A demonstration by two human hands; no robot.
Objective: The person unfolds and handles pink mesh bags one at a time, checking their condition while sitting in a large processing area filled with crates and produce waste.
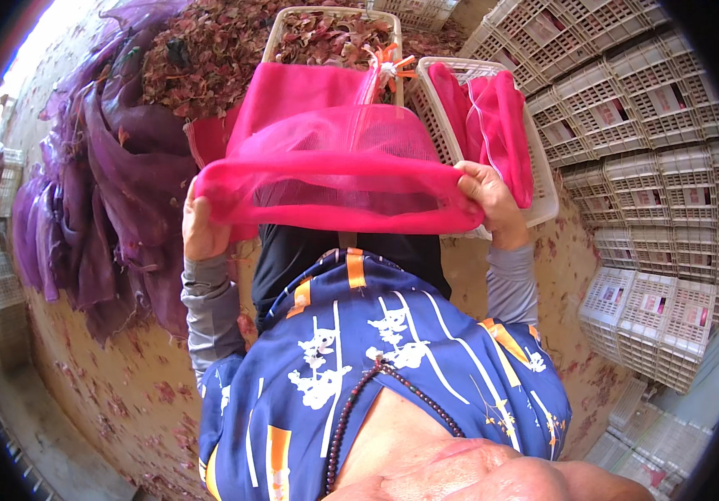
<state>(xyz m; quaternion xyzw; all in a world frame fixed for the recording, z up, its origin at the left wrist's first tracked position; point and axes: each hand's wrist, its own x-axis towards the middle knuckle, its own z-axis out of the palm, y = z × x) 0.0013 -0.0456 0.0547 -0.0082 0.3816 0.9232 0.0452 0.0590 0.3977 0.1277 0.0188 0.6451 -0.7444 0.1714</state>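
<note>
A bright pink mesh bag [339,219] is stretched sideways in front of me, its wide mouth partly spread and its see-through body lying beyond. My left hand [203,224] is closed on the left end of its thick folded rim. At the right end my right hand [495,200] grips the same rim, thumb on top. Behind the bag more pink cloth [280,98] drapes over the front of a white plastic crate [274,42] filled with dry reddish leaves or skins. An orange-and-white tie [388,68] gathers at its top. The fingers of both hands are partly hidden by the fabric.
Folded pink bags [510,125] fill a white basket [543,175] to the right. Purple netting [138,167] heaps at left beside dry reddish scraps [201,63]. Stacked white crates [652,200] line the right side. Scraps litter the tan floor [117,426].
</note>
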